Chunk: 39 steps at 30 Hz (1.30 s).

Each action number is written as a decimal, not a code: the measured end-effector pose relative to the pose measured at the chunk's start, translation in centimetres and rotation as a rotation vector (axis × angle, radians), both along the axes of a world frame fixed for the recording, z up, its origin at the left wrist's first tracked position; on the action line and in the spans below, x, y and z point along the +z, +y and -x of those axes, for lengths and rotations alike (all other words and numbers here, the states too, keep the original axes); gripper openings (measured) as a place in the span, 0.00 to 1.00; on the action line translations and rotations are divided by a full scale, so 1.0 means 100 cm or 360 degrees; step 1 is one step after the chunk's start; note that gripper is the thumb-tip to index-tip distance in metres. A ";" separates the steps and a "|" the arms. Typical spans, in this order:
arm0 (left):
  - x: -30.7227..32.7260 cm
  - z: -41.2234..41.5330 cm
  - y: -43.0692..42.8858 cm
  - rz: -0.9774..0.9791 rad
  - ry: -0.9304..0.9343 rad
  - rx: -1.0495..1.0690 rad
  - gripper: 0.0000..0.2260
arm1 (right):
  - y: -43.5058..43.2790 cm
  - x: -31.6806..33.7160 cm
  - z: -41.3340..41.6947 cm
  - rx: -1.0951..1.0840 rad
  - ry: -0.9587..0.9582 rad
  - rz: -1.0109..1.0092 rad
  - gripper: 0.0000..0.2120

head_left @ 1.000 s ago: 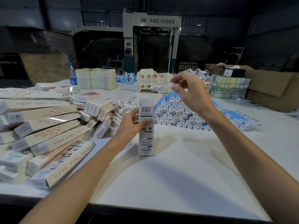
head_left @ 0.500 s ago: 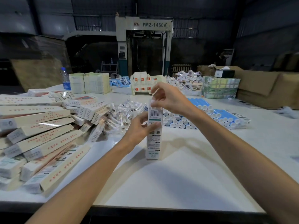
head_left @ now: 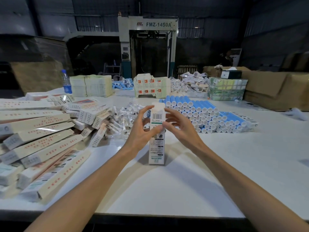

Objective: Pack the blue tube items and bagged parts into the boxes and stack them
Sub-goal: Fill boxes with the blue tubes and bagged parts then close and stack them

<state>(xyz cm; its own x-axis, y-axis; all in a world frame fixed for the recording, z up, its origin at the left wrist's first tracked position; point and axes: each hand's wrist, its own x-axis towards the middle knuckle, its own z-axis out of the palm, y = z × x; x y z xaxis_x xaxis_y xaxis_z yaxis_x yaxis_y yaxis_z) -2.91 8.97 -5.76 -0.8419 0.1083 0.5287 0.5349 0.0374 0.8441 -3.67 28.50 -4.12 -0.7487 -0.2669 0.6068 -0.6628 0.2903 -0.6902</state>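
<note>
A tall narrow box [head_left: 156, 143] stands upright on the white table [head_left: 184, 185], its barcoded face turned to the camera and its top flap [head_left: 157, 106] raised. Both hands are on the upper part of that box. The left hand [head_left: 142, 131] grips it from the left side, thumb pressed across the front face below the barcode and fingers curled up round the left edge towards the flap. The right hand [head_left: 181, 128] holds it from the right side, thumb against the front right edge and fingers curved in to the top corner. What lies inside the box cannot be seen. Behind the box and to its right lies the stack of blue tubes [head_left: 205, 114], white caps facing forward, piled in rows. Behind the box and to its left is a loose heap of clear bagged parts [head_left: 125, 118], partly hidden by the left hand. Farther to the left of the box, long closed boxes [head_left: 38, 136] lie flat in an untidy pile that reaches the table's near edge. Well behind the box, bundles of flat cartons [head_left: 91, 87] stand in a block beside a blue-labelled water bottle [head_left: 66, 83], and a smaller heap of blue tubes [head_left: 122, 84] lies close to them. Beyond all of this, a machine marked FMZ-1450A [head_left: 150, 47] rises in the dark hall.
</note>
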 end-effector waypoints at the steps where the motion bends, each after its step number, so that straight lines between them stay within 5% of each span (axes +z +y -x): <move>1: 0.000 0.000 0.001 0.0022 0.0013 0.0006 0.29 | -0.002 -0.002 0.000 0.0032 -0.0025 0.0050 0.21; 19: 0.006 0.006 0.006 0.0213 0.0131 0.0043 0.21 | 0.010 0.017 0.008 0.0072 -0.0107 0.0194 0.10; 28: 0.006 0.002 -0.001 0.0163 0.0088 0.0013 0.20 | 0.001 0.045 0.025 0.0043 0.0098 -0.0221 0.01; 39: 0.005 0.002 0.000 0.0210 0.0088 0.0015 0.22 | 0.004 0.043 0.017 0.0124 0.0091 -0.0003 0.11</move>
